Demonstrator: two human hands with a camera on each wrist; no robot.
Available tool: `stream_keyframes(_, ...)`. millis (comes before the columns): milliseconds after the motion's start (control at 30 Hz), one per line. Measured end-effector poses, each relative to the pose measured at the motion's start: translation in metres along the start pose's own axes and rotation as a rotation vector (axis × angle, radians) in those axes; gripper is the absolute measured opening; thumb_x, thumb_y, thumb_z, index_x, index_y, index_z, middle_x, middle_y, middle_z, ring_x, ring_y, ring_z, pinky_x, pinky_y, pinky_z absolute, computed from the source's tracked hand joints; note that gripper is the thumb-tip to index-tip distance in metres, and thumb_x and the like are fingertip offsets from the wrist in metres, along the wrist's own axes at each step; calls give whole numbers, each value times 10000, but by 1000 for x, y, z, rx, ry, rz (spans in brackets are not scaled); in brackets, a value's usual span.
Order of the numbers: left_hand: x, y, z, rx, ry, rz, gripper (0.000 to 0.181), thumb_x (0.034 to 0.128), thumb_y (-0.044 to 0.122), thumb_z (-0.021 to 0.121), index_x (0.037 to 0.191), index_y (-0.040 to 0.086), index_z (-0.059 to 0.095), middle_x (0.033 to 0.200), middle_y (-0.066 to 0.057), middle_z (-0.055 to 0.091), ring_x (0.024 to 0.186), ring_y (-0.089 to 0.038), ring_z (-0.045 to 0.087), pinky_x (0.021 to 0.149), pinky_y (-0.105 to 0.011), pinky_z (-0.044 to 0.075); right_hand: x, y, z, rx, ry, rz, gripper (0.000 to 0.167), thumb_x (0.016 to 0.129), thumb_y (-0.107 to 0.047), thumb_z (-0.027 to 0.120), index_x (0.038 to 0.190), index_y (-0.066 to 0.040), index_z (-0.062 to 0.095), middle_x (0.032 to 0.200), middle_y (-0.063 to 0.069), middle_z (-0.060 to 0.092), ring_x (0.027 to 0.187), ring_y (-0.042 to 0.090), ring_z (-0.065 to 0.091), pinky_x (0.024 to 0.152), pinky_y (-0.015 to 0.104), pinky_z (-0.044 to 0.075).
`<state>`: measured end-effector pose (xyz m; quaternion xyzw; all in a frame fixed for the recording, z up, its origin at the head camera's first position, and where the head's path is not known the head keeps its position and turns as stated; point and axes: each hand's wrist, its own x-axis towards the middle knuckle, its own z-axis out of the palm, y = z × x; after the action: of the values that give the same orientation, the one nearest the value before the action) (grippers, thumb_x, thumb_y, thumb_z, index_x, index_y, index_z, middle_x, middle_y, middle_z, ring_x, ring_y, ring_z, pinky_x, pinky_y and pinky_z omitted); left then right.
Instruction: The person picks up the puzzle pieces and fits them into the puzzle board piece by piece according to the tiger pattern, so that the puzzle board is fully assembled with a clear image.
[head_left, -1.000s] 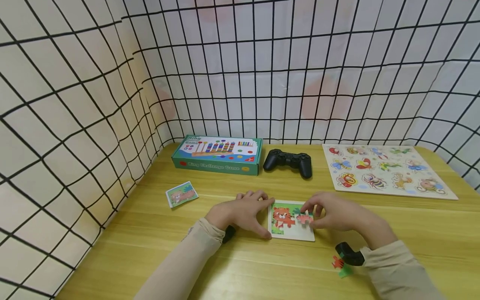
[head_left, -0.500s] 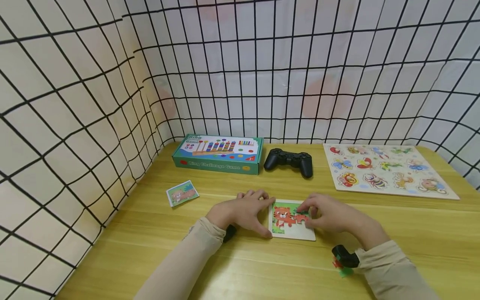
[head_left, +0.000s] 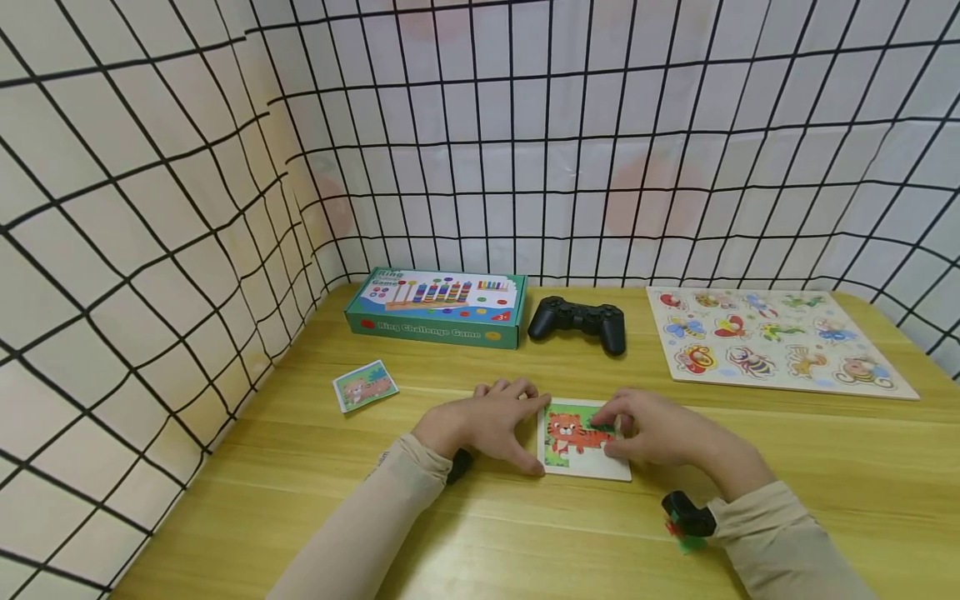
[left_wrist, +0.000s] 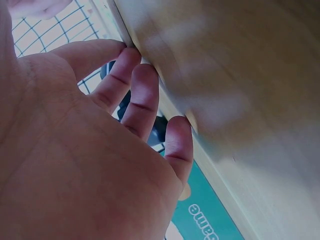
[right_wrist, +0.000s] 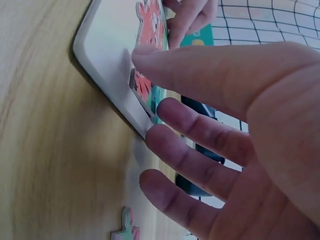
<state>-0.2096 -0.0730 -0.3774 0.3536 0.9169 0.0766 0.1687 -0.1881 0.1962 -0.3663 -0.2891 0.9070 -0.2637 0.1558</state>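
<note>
A small white puzzle board point(head_left: 600, 468) lies on the wooden table, with joined tiger pieces point(head_left: 564, 427) along its left and upper parts. Its lower right is bare white. At the board's left edge, my left hand point(head_left: 487, 423) spreads thumb and index finger to the two corners; the other fingertips point(left_wrist: 144, 80) rest on the tabletop. My right hand point(head_left: 667, 429) pinches a striped puzzle piece point(right_wrist: 142, 86) between thumb and index finger, at the tiger's body. That piece lies on the board, partly hidden by the fingers. Loose red and green pieces point(head_left: 692, 544) lie beneath the right wrist camera, partly covered.
Behind the hands stand a green ring game box point(head_left: 435, 330) and a black game controller point(head_left: 577, 321). A large animal puzzle board point(head_left: 780, 342) lies at the back right. To the left is a tiger picture card point(head_left: 365, 387). Black netting surrounds the table.
My right hand has moved slightly left and brought the striped piece from a tilted position down against the tiger's body. My left hand has stayed at the board's left edge.
</note>
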Motion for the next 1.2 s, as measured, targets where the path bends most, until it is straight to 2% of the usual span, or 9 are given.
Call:
stream_keyframes(233,1,0,0,-2,-1,-1,995,795,653,735,1596,230,323,1421,48,364,1253,-194,339,1026,-466,287,2,0,1,-17,28,-22,230,882,-152,786,1107,-110,763,989,-25,591,785,112,527,678,291,465)
stream_keyframes(733,0,-1,0,-6,-5,2,997,795,657,732,1597,231,320,1420,49,357,1255,-197,335,1031,-465,281,3,-1,2,-121,49,-81,212,881,-113,783,1089,-78,770,949,-41,590,720,80,488,656,285,446)
stream_keyframes(833,0,-1,0,0,-4,1,994,798,660,727,1597,233,319,1421,47,357,1252,-196,335,1024,-460,284,3,-4,2,-149,49,-93,214,885,-115,779,1093,-67,774,930,-47,579,751,89,501,688,298,460)
stream_keyframes(1200,0,1,0,-3,-9,-5,986,799,648,732,1595,229,327,1424,42,360,1260,-204,334,1032,-469,281,2,-4,1,-150,40,-79,218,892,-98,766,1110,-81,772,961,-51,617,768,85,517,702,301,471)
